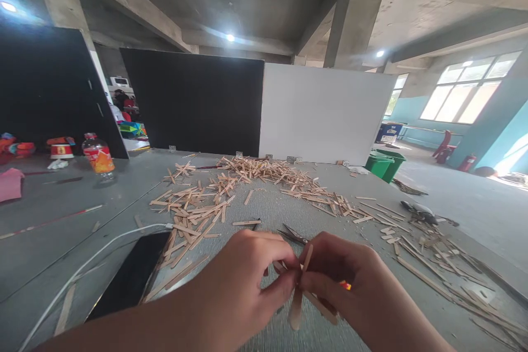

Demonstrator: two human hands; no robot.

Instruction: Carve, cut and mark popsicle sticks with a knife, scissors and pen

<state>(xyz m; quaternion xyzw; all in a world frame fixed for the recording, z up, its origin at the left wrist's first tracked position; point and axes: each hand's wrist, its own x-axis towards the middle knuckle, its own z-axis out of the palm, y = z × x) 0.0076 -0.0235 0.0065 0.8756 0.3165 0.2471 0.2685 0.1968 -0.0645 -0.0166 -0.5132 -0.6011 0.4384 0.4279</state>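
Close together above the grey table, my left hand (253, 272) and my right hand (344, 269) both pinch small wooden craft sticks (296, 312). One stick end (308, 257) points up between the thumbs, while rounded and flat ends hang below. My fingers hide where the sticks meet. Just beyond the fingertips lies a pair of scissors (292, 235), its handles covered by my right hand. A small red and yellow thing (345, 285) shows partly behind the right thumb; its kind is not clear. One loose stick (246, 223) rests beyond my left hand.
A heap of craft sticks (264, 170) spreads over the table toward the partition (325, 113). Left are a phone (127, 272) with a white cable (78, 269) and a bottle (98, 157). Wood strips (429, 275) and a dark tool (421, 212) lie right.
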